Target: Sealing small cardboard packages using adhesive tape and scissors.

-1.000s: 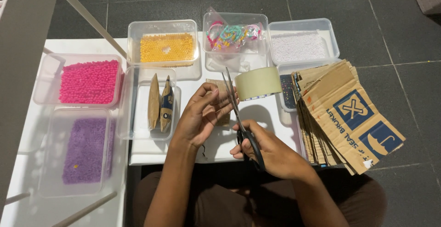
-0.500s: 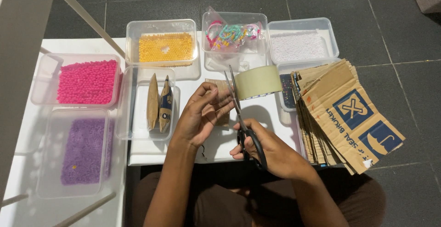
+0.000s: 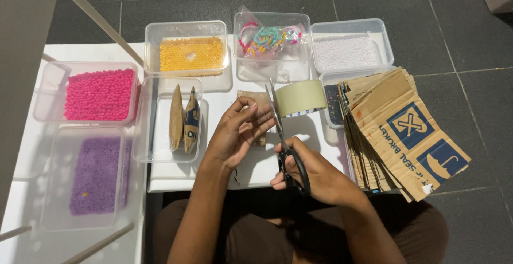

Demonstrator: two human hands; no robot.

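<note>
My left hand point(image 3: 235, 133) grips a small piece of brown cardboard point(image 3: 260, 115) above the white table point(image 3: 176, 176). My right hand point(image 3: 310, 170) holds black-handled scissors point(image 3: 283, 136), blades pointing away from me and slightly apart along the cardboard's right edge. A roll of beige tape point(image 3: 300, 98) lies just right of the blade tips.
A fanned stack of brown cardboard sheets point(image 3: 401, 130) lies at the right. Clear tubs hold pink beads point(image 3: 100, 94), purple beads point(image 3: 96, 176), yellow beads point(image 3: 189, 54), white beads point(image 3: 347, 52) and coloured bands point(image 3: 267, 37). Another tub point(image 3: 160, 130) holds two folded cardboard shapes point(image 3: 183, 120).
The scissors have shifted a little along the cardboard, and my left hand has adjusted its grip. Everything else stays put.
</note>
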